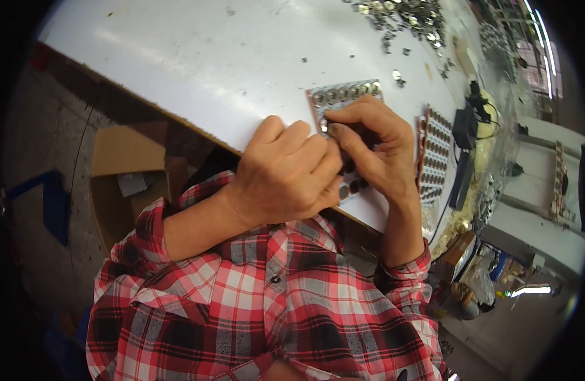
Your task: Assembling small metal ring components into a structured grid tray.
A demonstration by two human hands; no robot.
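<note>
A board panel (313,105) with a reddish-brown edge lies on the white table, partly hidden under my hands. Rows of round shiny metal pieces (344,94) sit along its far side. My right hand (384,149) is over the panel, thumb and forefinger pinched at a small shiny metal piece (324,124) by the panel's left edge. Close beside it, my left hand (286,170) is closed with its knuckles up, over the panel's near left part. Whatever its fingers hold is hidden from view.
Loose small metal parts (410,19) are heaped at the table's far right. More filled panels (434,152) stand right of my right hand, beside a black power strip (460,178) with cables. Below the table's left edge is an open cardboard box (129,152).
</note>
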